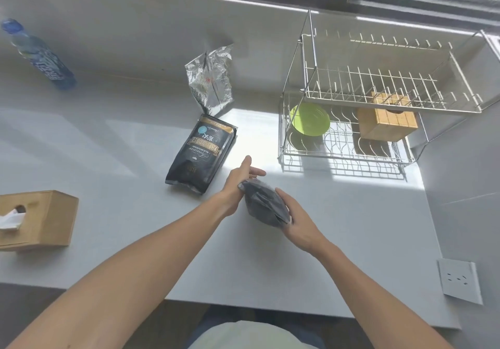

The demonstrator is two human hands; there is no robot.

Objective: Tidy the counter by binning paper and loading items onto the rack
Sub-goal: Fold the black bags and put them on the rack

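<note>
At the centre of the frame, over the pale grey bench (pixel 108 137), both hands are holding a soft, dark grey crumpled pouch (pixel 266 206): the right hand (pixel 299 224) is closing its grip on the lower end, the left hand (pixel 238 182) is steadying the top with fingers half spread. The step looks like loading; next, carrying it to the chrome wire rack (pixel 351 156) at upper right, beside the glossy green plate (pixel 309 118).
</note>
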